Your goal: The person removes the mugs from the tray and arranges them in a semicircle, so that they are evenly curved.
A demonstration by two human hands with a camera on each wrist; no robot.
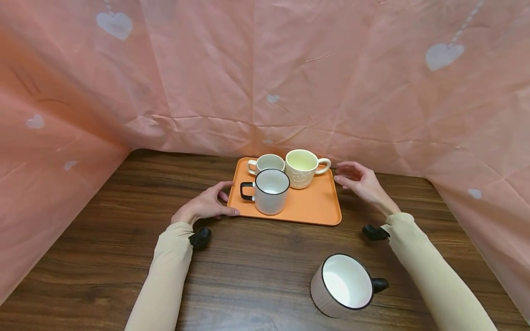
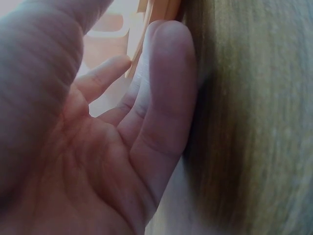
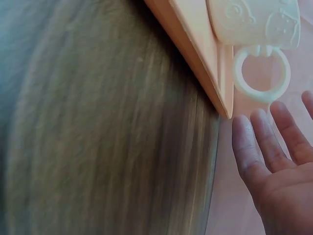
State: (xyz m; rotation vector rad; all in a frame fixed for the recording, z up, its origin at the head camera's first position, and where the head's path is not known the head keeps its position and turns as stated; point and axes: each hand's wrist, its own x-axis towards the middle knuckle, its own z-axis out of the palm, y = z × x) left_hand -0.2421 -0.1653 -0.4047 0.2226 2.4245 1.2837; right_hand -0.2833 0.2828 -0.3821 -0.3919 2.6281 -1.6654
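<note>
My left hand (image 1: 209, 201) is at the left end of an orange tray (image 1: 314, 207), its thumb by the near corner and its fingertips right at the side edge. In the left wrist view the fingers (image 2: 171, 73) bend slightly beside the tray's edge. My right hand (image 1: 362, 181) is held off the tray's right end, fingers loosely extended and palm bare. On the tray stand a white mug (image 1: 271, 197) with black rim and handle, a pale grey cup (image 1: 265, 162) partly hidden behind it, and a cream embossed cup (image 1: 301, 177), whose ring handle (image 3: 238, 73) points toward my right hand.
A ribbed white mug (image 1: 325, 294) with a black rim and handle stands on the dark wooden table (image 1: 248, 276), nearer to me, right of centre. Pink cloth (image 1: 207, 92) with white hearts closes off the back and sides. Black wrist devices (image 1: 201, 237) hang below both sleeves.
</note>
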